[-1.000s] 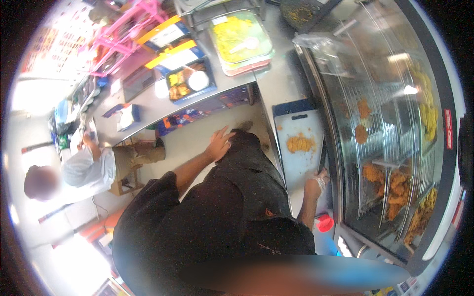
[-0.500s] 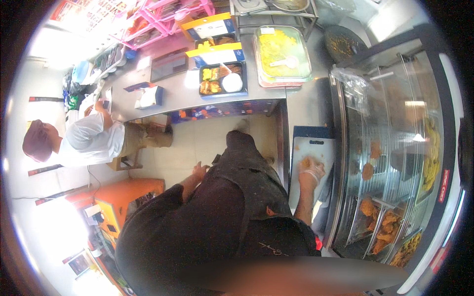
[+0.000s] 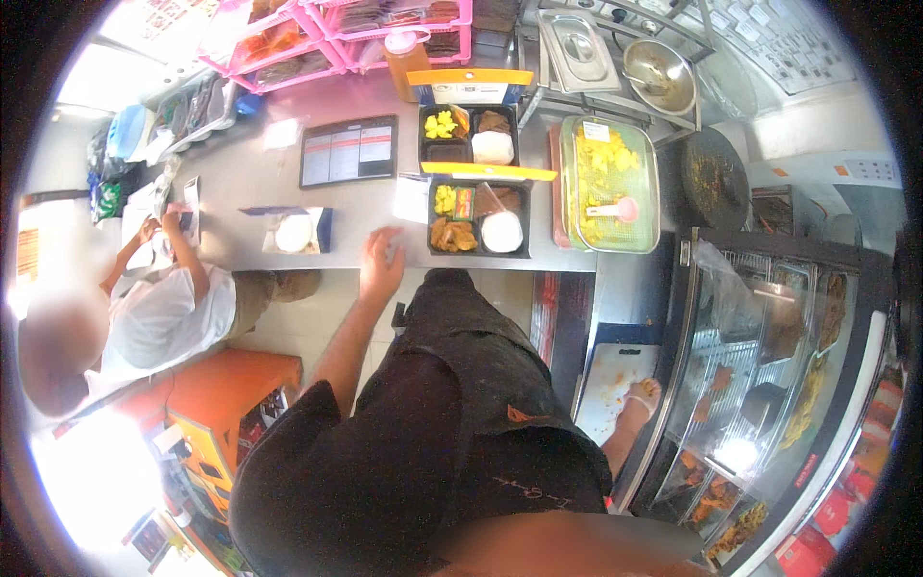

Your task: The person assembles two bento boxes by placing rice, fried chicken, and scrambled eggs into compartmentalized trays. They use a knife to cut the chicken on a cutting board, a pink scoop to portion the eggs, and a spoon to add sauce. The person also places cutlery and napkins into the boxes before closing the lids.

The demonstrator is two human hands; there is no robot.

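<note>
My left hand point(image 3: 383, 264) hangs over the front edge of the steel counter point(image 3: 361, 212), fingers loosely bent and apart, holding nothing. To its right stands a black compartment meal box point(image 3: 465, 240) with a white round portion, fried pieces and yellow food. Behind that is a second meal box point(image 3: 448, 152) with a raised orange-and-blue flap. On the right, my right hand point(image 3: 636, 404), in a clear glove, closes on a piece of brown fried food point(image 3: 650, 387) above a white cutting board point(image 3: 608, 377) scattered with crumbs. Its exact shape is partly hidden by the fingers.
A tablet point(image 3: 348, 154) lies behind my left hand. A lidded clear tub point(image 3: 615, 159) of yellow food with a pink scoop stands at back right. A glass display cabinet point(image 3: 760, 375) borders the board. Another person point(image 3: 163, 313) works at left, near a small opened box point(image 3: 288, 233).
My left hand has risen from beside my body to the counter edge. My right hand has lifted the fried food toward the board's right side. The view has shifted toward the counter.
</note>
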